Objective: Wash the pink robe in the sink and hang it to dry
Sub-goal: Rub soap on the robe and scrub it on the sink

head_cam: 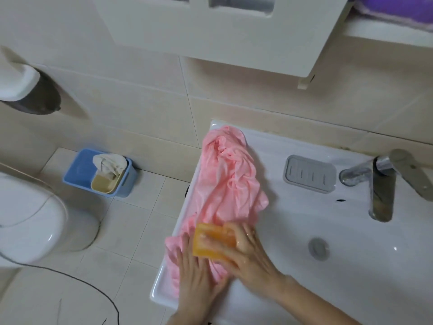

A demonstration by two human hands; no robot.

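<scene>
Right hand (246, 248) grips orange soap bar (212, 242), fingers curled over it, pressing it on pink robe (230, 179). Left hand (195, 275) flat, fingers straight, pinning the cloth's near end. Robe lies bunched along the white sink's (293, 221) left ledge. Grey soap dish (309, 173) beside tap (380, 191)

The right hand (246, 252) grips a soap bar (212, 242) on the near end of the robe (232, 179), which stretches behind the grip along the left ledge of the sink (293, 219). The left hand (199, 277) lies flat on the robe just before the grip. Right of the grip sits the drain (318, 248); behind and right, the soap dish (310, 174), then the faucet (379, 188). Far left stand a bin (79, 170) and a toilet (30, 219).
</scene>
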